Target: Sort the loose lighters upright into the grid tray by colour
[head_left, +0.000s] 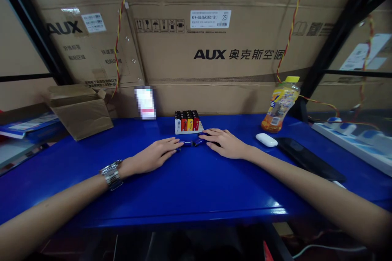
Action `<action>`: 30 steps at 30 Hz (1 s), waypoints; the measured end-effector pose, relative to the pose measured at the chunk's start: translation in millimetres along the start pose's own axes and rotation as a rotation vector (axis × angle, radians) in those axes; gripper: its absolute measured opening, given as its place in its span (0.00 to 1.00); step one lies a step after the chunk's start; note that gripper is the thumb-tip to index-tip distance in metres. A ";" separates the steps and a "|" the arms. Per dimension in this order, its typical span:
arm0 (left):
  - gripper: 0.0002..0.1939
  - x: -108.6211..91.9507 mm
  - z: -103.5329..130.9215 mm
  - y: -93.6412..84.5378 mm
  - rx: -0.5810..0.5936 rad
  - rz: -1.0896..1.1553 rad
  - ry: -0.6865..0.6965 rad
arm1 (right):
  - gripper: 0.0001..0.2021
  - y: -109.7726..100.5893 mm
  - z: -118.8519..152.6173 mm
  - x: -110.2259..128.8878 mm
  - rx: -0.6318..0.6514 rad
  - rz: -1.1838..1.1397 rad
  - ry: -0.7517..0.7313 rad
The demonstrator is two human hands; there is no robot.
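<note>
A tray of lighters (pixel 187 121), packed in rows with white, red and yellow ones in front, stands upright on the blue table (pixel 196 187). Just in front of it, two dark blue lighters lie low over the tabletop, their inner ends close together. My left hand (pixel 156 155), below a metal watch, has its fingertips closed on the left blue lighter (pixel 188 143). Between the thumb and fingers of my right hand (pixel 227 143) is the other blue lighter (pixel 199 142), slightly tilted; its far end is hidden.
A phone (pixel 145 104) with a lit, blurred screen leans at the back, right of an open cardboard box (pixel 81 112). On the right are a drink bottle (pixel 280 106), a white earbud case (pixel 266 140), a black phone (pixel 309 158) and a power strip (pixel 352 147). Large cartons (pixel 239 89) stand behind.
</note>
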State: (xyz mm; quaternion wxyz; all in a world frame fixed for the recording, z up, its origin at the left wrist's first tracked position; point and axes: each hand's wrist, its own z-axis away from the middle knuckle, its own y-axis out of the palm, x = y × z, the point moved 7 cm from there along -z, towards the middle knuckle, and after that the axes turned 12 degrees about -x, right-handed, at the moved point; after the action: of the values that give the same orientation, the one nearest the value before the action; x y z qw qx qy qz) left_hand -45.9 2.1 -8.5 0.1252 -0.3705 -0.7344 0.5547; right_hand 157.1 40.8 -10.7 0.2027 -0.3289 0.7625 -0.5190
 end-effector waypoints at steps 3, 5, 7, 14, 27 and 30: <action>0.22 -1.9 -22.8 5.3 -0.083 -0.049 0.066 | 0.22 3.4 -9.4 2.7 -0.027 -0.009 -0.033; 0.21 2.4 -32.0 6.5 -0.130 -0.084 0.058 | 0.22 5.6 -13.5 3.6 -0.037 -0.013 -0.057; 0.21 7.1 -36.3 7.3 -0.148 -0.111 0.034 | 0.21 7.6 -17.4 5.3 -0.047 -0.019 -0.090; 0.23 18.0 -38.0 11.4 -0.133 -0.155 -0.076 | 0.18 9.6 -30.3 9.3 -0.156 -0.017 -0.082; 0.18 13.9 -26.9 -5.0 -0.216 -0.363 -0.156 | 0.17 -0.4 -28.0 23.1 -0.177 -0.087 -0.105; 0.16 13.1 -24.9 -4.4 -0.228 -0.330 -0.172 | 0.14 0.5 -28.7 26.2 -0.152 -0.125 -0.087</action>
State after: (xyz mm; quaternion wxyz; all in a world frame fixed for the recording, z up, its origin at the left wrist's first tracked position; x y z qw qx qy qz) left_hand -41.9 28.5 1.3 0.1085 -0.2082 -0.8512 0.4694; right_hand 119.8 41.2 0.6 0.1772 -0.4127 0.7681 -0.4564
